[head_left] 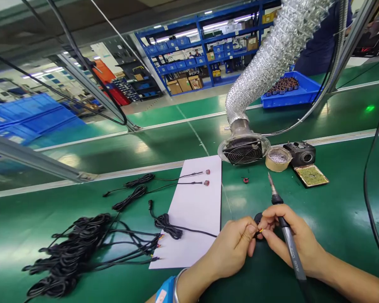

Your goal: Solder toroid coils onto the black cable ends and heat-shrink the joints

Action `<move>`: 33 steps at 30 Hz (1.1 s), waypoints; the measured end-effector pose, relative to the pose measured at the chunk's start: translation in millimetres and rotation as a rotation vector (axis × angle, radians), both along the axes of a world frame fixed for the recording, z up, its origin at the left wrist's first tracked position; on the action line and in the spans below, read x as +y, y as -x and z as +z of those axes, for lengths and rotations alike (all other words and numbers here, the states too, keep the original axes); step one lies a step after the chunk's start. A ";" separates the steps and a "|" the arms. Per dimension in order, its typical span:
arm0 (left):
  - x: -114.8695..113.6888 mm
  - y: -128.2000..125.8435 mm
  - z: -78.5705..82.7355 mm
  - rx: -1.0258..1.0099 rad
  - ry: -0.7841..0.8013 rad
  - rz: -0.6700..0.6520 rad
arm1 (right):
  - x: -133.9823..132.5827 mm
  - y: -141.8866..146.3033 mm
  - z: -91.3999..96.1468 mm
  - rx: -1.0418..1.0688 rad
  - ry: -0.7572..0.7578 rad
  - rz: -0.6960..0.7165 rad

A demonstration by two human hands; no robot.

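Observation:
My left hand [233, 248] is closed on the end of a black cable [196, 230], whose coil lies on a white sheet [205, 198]. Small yellow and red wires [260, 230] stick out between my fingertips. My right hand [298, 240] pinches at these wires and also carries a soldering iron [291, 248], its tip pointing up and away from me. A round black object [258, 217] shows behind my fingertips, partly hidden. On the bench ahead lies a small wound ring coil [245, 180]. Two cables with coils [206, 183] at their ends rest on the sheet.
A heap of black cables [78, 248] lies at left. An extractor fan [244, 152] on a silver duct [255, 84] stands ahead. Right of it are a solder pot [278, 158], a black iron stand [300, 153] and a sponge tray [311, 175]. A blue bin [290, 99] holds coils.

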State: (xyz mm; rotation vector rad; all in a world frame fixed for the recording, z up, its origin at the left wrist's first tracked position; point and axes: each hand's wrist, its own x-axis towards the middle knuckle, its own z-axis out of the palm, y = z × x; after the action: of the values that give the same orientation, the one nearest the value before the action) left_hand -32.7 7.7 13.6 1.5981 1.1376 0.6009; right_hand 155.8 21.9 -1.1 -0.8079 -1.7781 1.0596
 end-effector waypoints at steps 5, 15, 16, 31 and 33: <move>-0.2 1.1 -5.2 -0.049 0.043 -0.001 | -0.3 0.3 0.3 0.018 0.074 0.030; 1.8 1.3 -5.7 -0.102 0.099 0.002 | 0.1 1.0 2.7 -0.016 0.148 0.060; 1.1 1.2 -3.8 -0.092 0.079 -0.004 | -0.1 0.7 3.9 -0.025 0.135 0.059; -16.6 -2.7 -0.1 0.055 -0.136 0.019 | -2.2 1.6 4.6 -0.139 -0.214 -0.099; -17.3 -3.3 -1.2 -0.015 -0.062 0.030 | -6.2 7.4 -1.0 -0.122 -0.333 -0.196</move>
State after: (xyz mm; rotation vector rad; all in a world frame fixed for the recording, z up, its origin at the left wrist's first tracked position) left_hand -29.4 -9.7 12.4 1.6287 1.1432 0.6726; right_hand 148.4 15.7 -2.0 -0.8312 -1.8688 0.5763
